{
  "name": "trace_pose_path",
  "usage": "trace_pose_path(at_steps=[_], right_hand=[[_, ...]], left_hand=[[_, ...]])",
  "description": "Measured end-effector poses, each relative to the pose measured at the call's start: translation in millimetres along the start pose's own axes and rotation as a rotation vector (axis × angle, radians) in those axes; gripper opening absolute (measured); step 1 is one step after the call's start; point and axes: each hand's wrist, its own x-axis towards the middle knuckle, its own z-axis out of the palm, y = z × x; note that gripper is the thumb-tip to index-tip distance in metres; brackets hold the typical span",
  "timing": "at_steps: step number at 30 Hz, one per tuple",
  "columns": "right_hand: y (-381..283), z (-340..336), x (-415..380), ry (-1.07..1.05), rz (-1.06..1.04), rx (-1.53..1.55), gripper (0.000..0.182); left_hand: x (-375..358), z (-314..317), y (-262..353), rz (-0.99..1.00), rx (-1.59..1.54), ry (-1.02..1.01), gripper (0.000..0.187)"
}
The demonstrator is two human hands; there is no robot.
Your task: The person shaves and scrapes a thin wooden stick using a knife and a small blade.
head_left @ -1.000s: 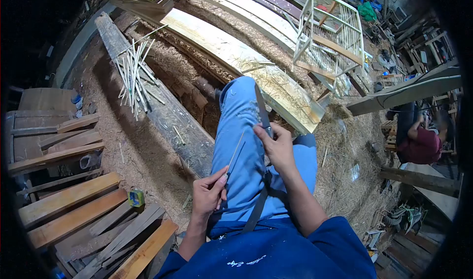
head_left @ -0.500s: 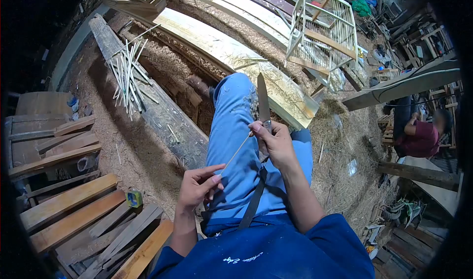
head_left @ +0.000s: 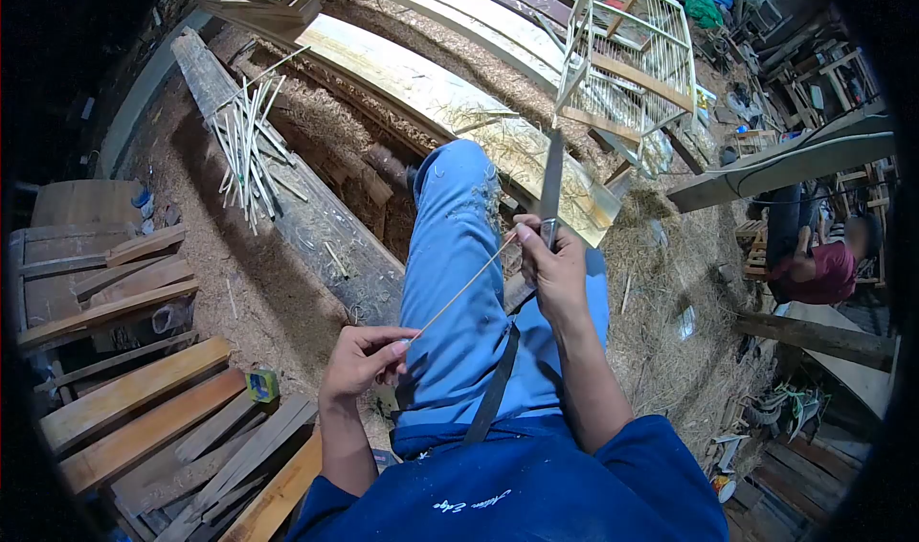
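A thin wooden stick (head_left: 459, 293) stretches slantwise between my two hands over my lap. My left hand (head_left: 364, 360) pinches its lower end between thumb and fingertips. In my right hand (head_left: 558, 272) is a knife (head_left: 552, 183), its long blade pointing up and away from me. The stick's upper end meets the thumb and fingertip of that same hand, beside the knife handle. Beneath both hands are my legs in blue trousers (head_left: 455, 226), with a dark strap (head_left: 495, 381) lying across them.
A bundle of pale sticks (head_left: 251, 149) lies on a worn plank (head_left: 321, 221) at left. Long boards (head_left: 402, 68) run behind my knee, near a slatted cage (head_left: 627, 63). Wood pieces (head_left: 153, 389) and a tape measure (head_left: 261, 385) are at lower left. Another person (head_left: 818, 264) sits at right.
My left hand has shifted left and slightly down, and my right hand with the knife has moved right and a little up. More of the stick shows between them.
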Motion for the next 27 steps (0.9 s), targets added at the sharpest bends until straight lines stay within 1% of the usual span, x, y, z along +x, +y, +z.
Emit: trace_pose_path(at_steps=[2,3,5,6,7,9,11,13,14,17,18,19,20,21,22,23,24,27], right_hand=[[4.5,-3.7,6.3,0.027,-0.014,-0.006,0.021],[5.0,-4.1,8.7,0.056,-0.029,-0.011,0.021],[4.7,-3.8,12.3,0.030,-0.028,-0.039,0.024],[2.5,-1.3,13.6,0.032,-0.021,-0.065,0.027],[1.8,1.1,14.7,0.032,-0.015,-0.091,0.031],[10.3,-0.1,13.0,0.015,0.000,-0.138,0.032],[21.5,-0.1,5.5,-0.001,0.014,-0.187,0.034],[31.1,6.7,-6.9,-0.112,-0.374,-0.470,0.035],[34.5,6.7,-10.7,-0.156,-0.408,-0.539,0.034],[31.2,12.9,-26.6,-0.270,-0.511,-0.755,0.039],[32.6,15.0,-29.5,-0.263,-0.539,-0.768,0.038],[33.5,15.3,-30.2,-0.264,-0.538,-0.767,0.038],[34.1,15.3,-30.8,-0.262,-0.574,-0.813,0.038],[33.5,16.1,-31.8,-0.259,-0.610,-0.860,0.038],[31.7,16.6,-34.6,-0.259,-0.610,-0.861,0.038],[29.0,17.1,-39.3,-0.259,-0.614,-0.929,0.039],[27.1,17.6,-42.5,-0.260,-0.618,-0.997,0.039],[31.9,14.9,-45.4,-0.219,-0.628,-1.035,0.040]], left_hand=[[-0.1,-2.3,1.3,-0.100,0.081,0.000,0.023],[1.9,-0.5,0.2,-0.100,0.080,0.002,0.023],[9.3,9.6,-2.6,0.004,0.089,0.094,0.022],[11.8,15.1,0.1,-0.022,0.067,0.141,0.021],[17.3,18.4,-3.3,-0.021,0.068,0.145,0.021],[30.0,24.1,-11.4,0.052,0.039,0.291,0.023],[37.7,29.7,-9.5,0.044,-0.006,0.288,0.023],[46.5,37.9,-7.3,0.060,-0.004,0.311,0.023],[48.3,41.6,-4.9,0.056,-0.025,0.318,0.022],[52.7,49.4,2.1,0.049,0.009,0.364,0.020],[55.5,50.3,1.6,0.048,0.010,0.364,0.020],[58.9,50.7,-0.6,0.088,0.090,0.385,0.020],[61.7,50.8,-3.7,0.128,0.170,0.405,0.021],[64.6,50.6,-8.1,0.127,0.170,0.406,0.021],[68.1,50.7,-12.1,0.160,0.228,0.438,0.021],[70.0,50.4,-15.3,0.194,0.287,0.469,0.021],[70.1,50.4,-15.2,0.194,0.286,0.468,0.021],[65.9,50.9,-13.9,0.180,0.332,0.431,0.020]])
